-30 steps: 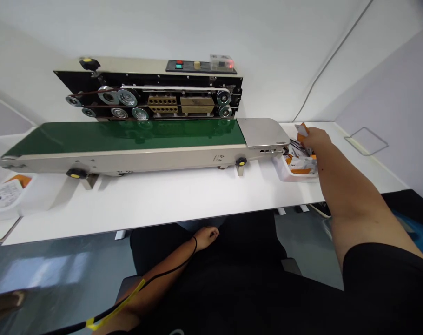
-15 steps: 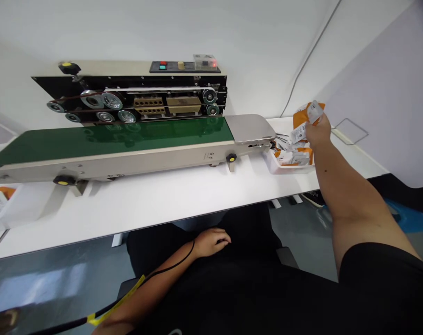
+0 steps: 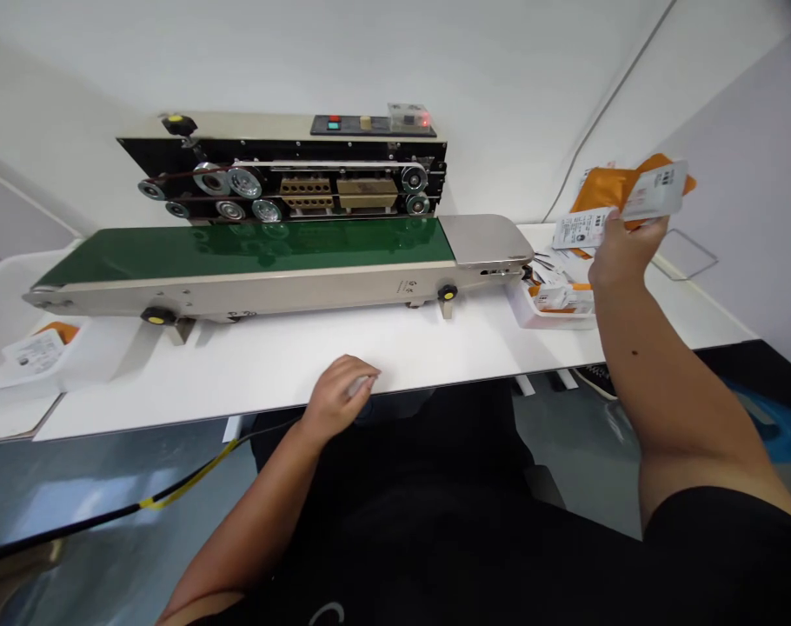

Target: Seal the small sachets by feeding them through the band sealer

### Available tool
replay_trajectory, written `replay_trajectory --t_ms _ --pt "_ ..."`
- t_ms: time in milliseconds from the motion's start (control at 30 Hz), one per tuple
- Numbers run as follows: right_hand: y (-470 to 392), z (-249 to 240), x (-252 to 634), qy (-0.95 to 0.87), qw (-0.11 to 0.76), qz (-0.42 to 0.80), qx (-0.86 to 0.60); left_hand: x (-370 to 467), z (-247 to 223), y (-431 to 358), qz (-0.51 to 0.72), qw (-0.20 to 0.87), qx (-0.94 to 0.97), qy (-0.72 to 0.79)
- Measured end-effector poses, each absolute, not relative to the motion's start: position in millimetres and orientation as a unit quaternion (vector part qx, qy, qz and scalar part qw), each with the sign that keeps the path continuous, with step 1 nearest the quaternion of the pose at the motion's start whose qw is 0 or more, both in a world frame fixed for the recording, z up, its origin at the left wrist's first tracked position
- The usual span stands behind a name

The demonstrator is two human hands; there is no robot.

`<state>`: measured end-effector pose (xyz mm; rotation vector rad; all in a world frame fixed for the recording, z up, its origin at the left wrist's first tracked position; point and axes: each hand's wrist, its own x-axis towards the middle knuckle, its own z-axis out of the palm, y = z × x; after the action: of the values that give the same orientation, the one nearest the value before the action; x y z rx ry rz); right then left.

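Note:
My right hand (image 3: 625, 252) is at the right, raised above a white plastic bin (image 3: 552, 321). It is closed on several orange-and-white printed pouches (image 3: 654, 189), which fan out over the fingers. More such packets (image 3: 555, 294) lie in the bin below. My left hand (image 3: 338, 393) is over the table's front edge, its fingers curled into a loose loop. A pale patch shows through the loop, and nothing held can be made out.
A band sealing machine (image 3: 369, 196) stands against the wall, its green conveyor belt (image 3: 252, 252) running in front. Black knobs (image 3: 158, 316) stick out below the belt. At the left is another white bin (image 3: 89, 356) with a pouch (image 3: 36, 349) in it. A wire stand (image 3: 695, 261) is at right.
My right hand has lifted the pouches up and to the right, away from the bin. My left hand has risen from my lap to the table's edge. The view has shifted left.

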<state>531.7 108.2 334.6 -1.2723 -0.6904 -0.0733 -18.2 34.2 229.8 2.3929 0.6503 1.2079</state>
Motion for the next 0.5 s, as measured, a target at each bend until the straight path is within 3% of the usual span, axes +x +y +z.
replay_trajectory --t_ms 200,500 --pt "54.6 313.7 457.1 -0.438 0.755 -0.057 -0.484 -49.9 229.9 51.0 0.430 0.157 0.822 0.338" --pt "22.6 285.5 400.2 -0.384 0.781 -0.095 -0.483 -51.3 224.6 53.4 0.401 0.158 0.832 0.349"
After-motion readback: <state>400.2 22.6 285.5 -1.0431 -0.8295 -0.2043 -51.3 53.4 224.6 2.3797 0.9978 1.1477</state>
